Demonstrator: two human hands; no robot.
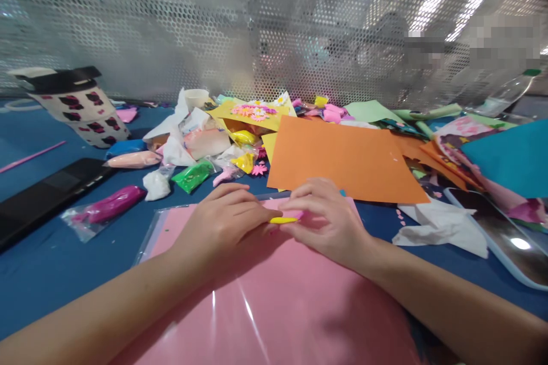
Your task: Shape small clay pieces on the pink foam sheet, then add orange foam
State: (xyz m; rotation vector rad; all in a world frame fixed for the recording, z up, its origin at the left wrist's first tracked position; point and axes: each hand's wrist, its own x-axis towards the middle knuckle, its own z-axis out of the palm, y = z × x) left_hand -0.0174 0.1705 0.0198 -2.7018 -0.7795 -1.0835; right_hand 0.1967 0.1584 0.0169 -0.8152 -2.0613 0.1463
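Over a pink sheet [274, 308] in a clear plastic sleeve, my two hands meet near its far edge. A small, thin yellow piece with a pink end [283, 220], which looks like modelling clay, sits between them. My left hand [229, 217] is closed, thumb and fingers pinching its yellow side. At the pink end, the thumb and curled fingers of my right hand [327, 219] close on it. My fingertips partly hide the piece, so its full shape is not visible.
An orange sheet [342, 159] lies just beyond my hands. Packets of clay, such as a magenta one [111, 205] and a green one [193, 175], lie left. A patterned cup [88, 111] and black phone [47, 194] are farther left; tissue [440, 225] and another phone [505, 239] lie right.
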